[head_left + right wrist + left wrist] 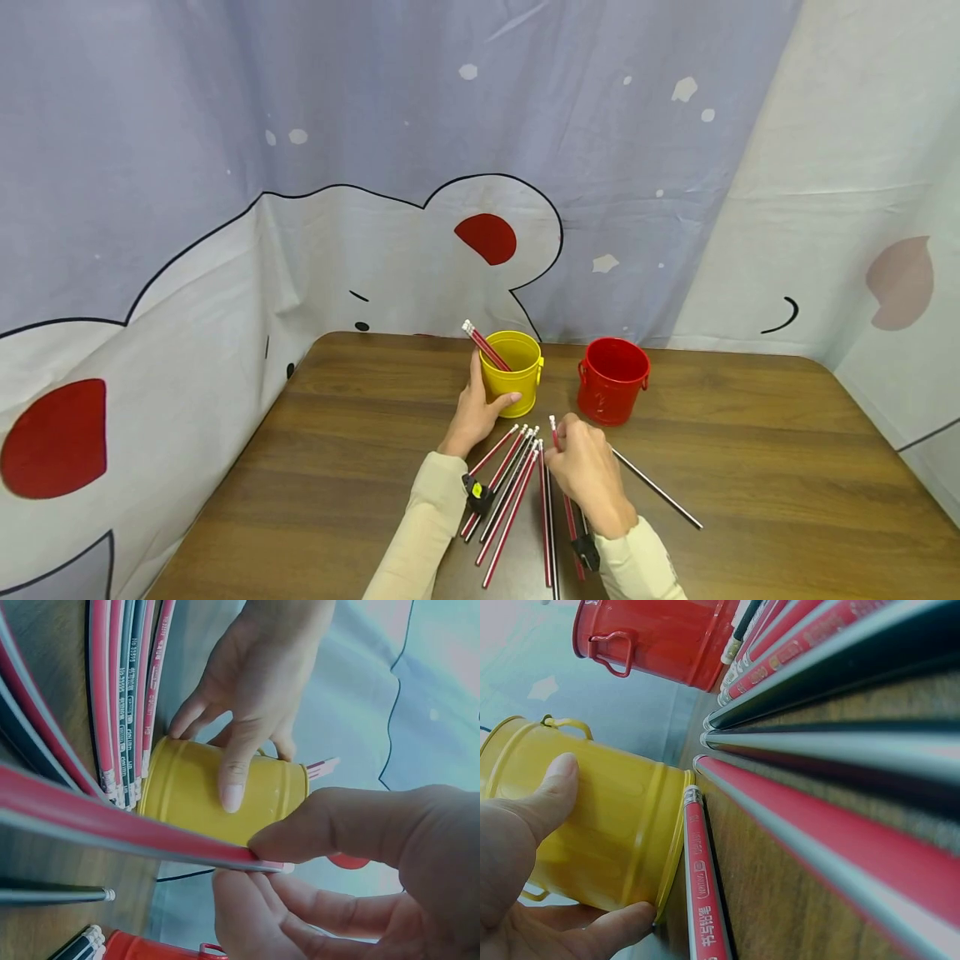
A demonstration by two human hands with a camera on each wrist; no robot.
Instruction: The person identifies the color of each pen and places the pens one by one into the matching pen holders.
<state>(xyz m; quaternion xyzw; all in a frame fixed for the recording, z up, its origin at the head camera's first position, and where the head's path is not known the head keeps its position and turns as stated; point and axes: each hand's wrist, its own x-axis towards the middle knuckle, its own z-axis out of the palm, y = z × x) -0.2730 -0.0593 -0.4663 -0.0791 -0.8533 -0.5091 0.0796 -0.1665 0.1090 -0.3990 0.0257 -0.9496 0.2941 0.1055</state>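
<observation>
Head view puts a red pencil (553, 429) in front of me, its white-tipped end rising from the right hand (588, 467), just short of the two buckets. From the right wrist I see it better: a red barrel with a pale silver stripe running along it, the end pinched in a narrow grip between thumb and fingertips. Whether its far end touches the desk (780, 467) I cannot tell. The left hand (474, 414) has its grip round the yellow bucket (519, 379), thumb along the near side; the bucket stands upright, with a handle at the side and a few red pencils (491, 350) leaning on its left rim, white ends up. To its right, well apart, stands a red bucket (611, 393). Loose pencils (517, 483), red and black with pale stripes, fan out in front of the yellow bucket, white ends towards it. The left sleeve (427, 517) and its wrist camera (477, 493) cover part of that fan for me, and the right hand hides the held pencil's middle. A black pencil (660, 490) slants away on the right.
</observation>
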